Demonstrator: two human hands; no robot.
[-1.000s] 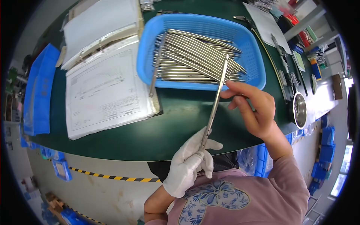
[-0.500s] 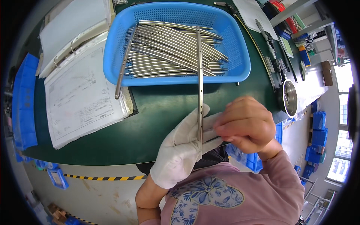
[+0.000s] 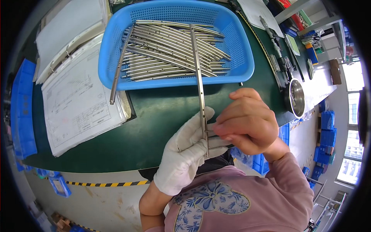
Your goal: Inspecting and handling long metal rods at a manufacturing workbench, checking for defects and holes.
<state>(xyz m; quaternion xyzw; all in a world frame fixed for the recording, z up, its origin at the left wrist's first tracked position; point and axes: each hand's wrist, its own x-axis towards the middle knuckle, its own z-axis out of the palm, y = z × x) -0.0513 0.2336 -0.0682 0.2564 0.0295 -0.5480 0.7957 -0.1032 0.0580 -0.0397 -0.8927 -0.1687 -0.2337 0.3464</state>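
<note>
One rod [image 3: 199,81] in my gloved left hand [image 3: 179,154], fingers closed near its lower end; long axis toward 12, tip over the basket [image 3: 240,52]. Right hand [image 3: 247,123] nearer its 3 o'clock side, pinching what looks like a pin [image 3: 211,131]; contact unclear. Basket at 12 holds a rod pile [image 3: 170,50]; bowl [image 3: 301,103] at 2, contents unclear.

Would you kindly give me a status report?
Gloved left hand holding metal rod; bare right hand curled beside it. Rod's far end over blue basket. Another rod overhanging basket rim at left.
</note>
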